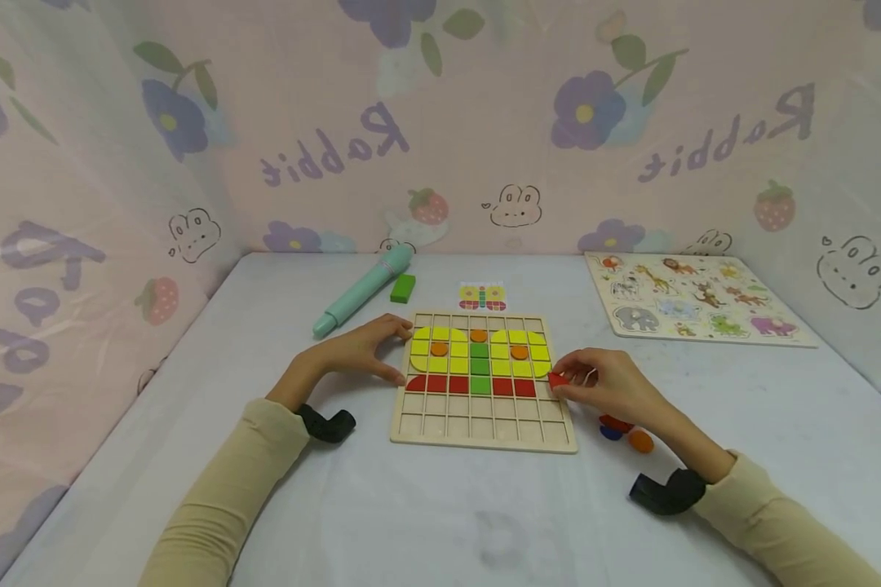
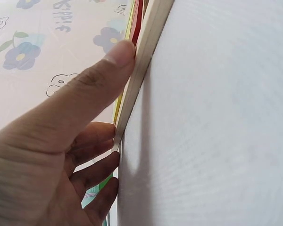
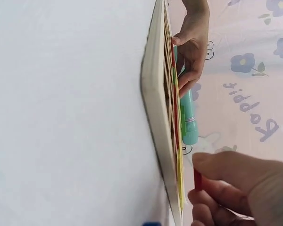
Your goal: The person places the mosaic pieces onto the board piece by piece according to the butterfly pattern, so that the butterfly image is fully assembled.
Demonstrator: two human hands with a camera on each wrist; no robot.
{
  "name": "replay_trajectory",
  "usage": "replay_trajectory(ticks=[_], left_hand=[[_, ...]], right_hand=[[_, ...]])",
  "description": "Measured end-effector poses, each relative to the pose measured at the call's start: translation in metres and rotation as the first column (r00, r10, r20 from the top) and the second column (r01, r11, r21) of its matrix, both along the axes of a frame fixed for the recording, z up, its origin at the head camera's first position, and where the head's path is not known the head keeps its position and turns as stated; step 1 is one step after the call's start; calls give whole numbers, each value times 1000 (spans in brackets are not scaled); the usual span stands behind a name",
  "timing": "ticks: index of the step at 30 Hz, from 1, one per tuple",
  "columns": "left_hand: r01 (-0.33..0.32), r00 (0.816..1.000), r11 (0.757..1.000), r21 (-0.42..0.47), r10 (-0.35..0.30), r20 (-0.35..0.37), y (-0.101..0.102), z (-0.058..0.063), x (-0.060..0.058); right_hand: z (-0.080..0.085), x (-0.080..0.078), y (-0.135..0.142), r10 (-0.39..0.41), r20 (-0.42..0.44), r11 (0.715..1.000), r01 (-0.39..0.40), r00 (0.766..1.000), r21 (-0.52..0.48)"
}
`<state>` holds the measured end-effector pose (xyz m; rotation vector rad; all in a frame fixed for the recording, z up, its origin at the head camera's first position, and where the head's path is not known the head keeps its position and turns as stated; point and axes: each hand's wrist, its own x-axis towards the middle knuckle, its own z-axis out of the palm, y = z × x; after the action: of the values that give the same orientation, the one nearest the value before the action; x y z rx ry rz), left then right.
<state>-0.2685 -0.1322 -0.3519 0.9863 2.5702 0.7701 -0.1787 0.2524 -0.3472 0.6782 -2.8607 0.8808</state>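
A wooden grid board (image 1: 482, 445) lies on the table, filled in part with yellow, green, red and orange pieces in a butterfly pattern. My left hand (image 1: 356, 352) rests along its left edge, the thumb (image 2: 120, 54) and fingertips touching the rim. Between thumb and fingers, my right hand (image 1: 611, 381) pinches a small red piece (image 1: 557, 381) close to the board's right edge, beside the end of the red row. The same red piece (image 3: 197, 180) shows edge-on in the right wrist view. Behind the board lies a small printed butterfly card (image 1: 482, 297).
Loose red, blue and orange pieces (image 1: 641, 441) lie below my right wrist. A green block (image 1: 403, 288) and a teal pen-shaped tube (image 1: 363, 289) sit behind the board to the left. At the back right is an animal puzzle board (image 1: 705, 297).
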Motion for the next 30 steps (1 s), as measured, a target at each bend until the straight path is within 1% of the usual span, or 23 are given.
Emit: replay_trajectory(ticks=[6, 11, 16, 25, 30], left_hand=[[-8, 1000, 1000, -9, 8, 0, 0, -1, -1], [-10, 1000, 1000, -8, 10, 6, 0, -1, -1], [-9, 1000, 1000, -13, 9, 6, 0, 0, 0], [-5, 1000, 1000, -3, 5, 5, 0, -1, 0], [-7, 1000, 1000, -8, 7, 0, 0, -2, -1]], right_hand=[[-3, -3, -2, 2, 32, 1000, -1, 999, -21], [-7, -4, -5, 39, 54, 999, -38, 998, -18], [-7, -3, -5, 80, 47, 997, -79, 996, -10], [-5, -1, -4, 108, 45, 994, -107, 993, -11], [0, 1, -2, 154, 33, 988, -154, 988, 12]])
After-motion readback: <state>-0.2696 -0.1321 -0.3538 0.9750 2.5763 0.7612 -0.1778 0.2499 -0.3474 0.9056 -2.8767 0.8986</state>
